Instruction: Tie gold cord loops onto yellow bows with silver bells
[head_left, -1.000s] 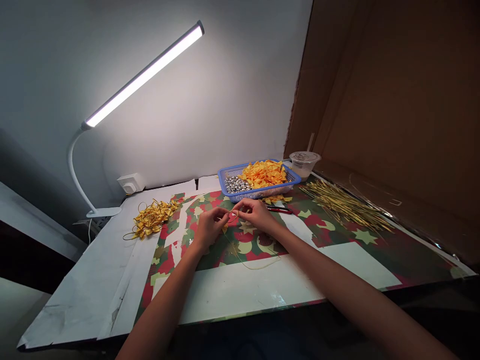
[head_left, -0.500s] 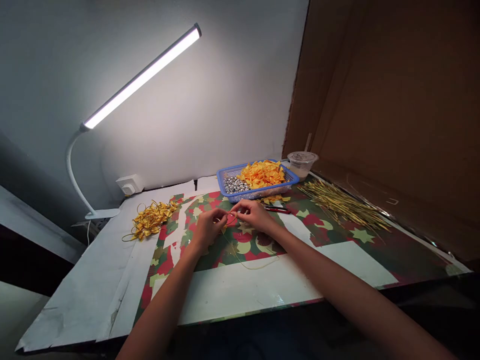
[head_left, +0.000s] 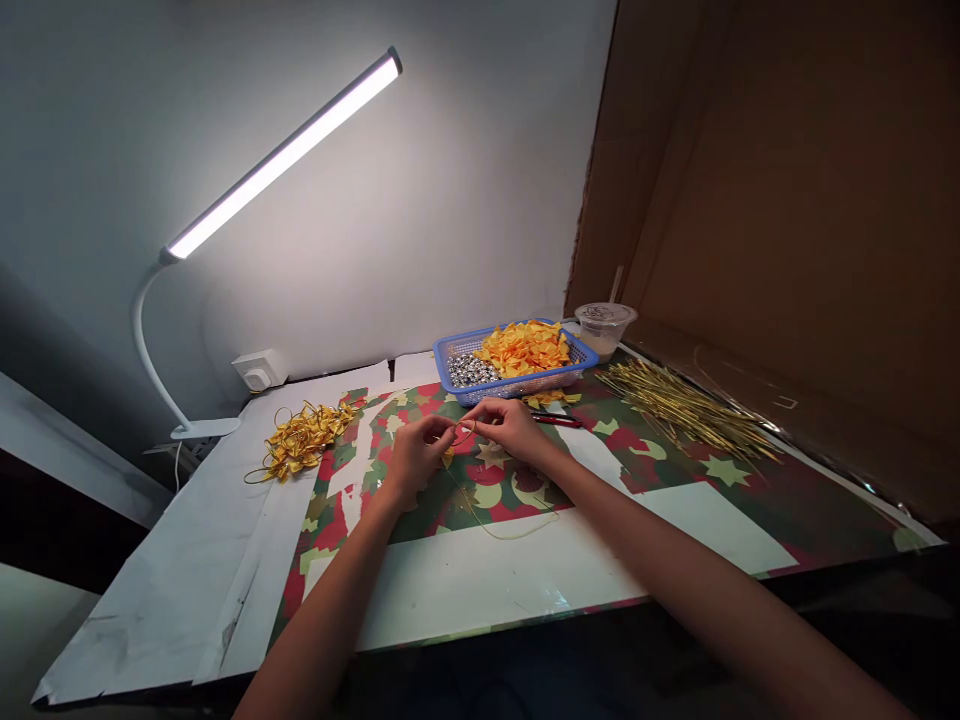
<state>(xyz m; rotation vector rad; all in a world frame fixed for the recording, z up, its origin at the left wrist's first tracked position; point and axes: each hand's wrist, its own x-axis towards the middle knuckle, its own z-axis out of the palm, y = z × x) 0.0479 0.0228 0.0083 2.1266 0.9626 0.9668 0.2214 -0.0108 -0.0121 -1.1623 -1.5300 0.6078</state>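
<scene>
Close together over the patterned sheet, my left hand (head_left: 418, 450) and my right hand (head_left: 514, 430) both pinch a thin gold cord (head_left: 487, 530). A small loop of it shows between my fingertips. Its loose end hangs down and curves to the right across the sheet. Just under my left fingers a small yellow ribbon piece (head_left: 448, 458) shows on the cord. Behind my hands stands a blue basket (head_left: 517, 382) holding silver bells or beads (head_left: 472, 370) and a heap of yellow ribbon pieces (head_left: 527, 346). My fingers hide the exact grip.
To the left lies a pile of gold looped bows (head_left: 300, 440). A bundle of gold cords (head_left: 682, 405) is at the right, near a lidded plastic cup (head_left: 604, 325). Behind my right hand is a red-and-black tool (head_left: 556, 420). A lamp (head_left: 285, 155) stands at the left.
My right fingertips have shifted slightly, and the loop between my hands looks smaller. Both hands otherwise stay in place, still holding the cord.
</scene>
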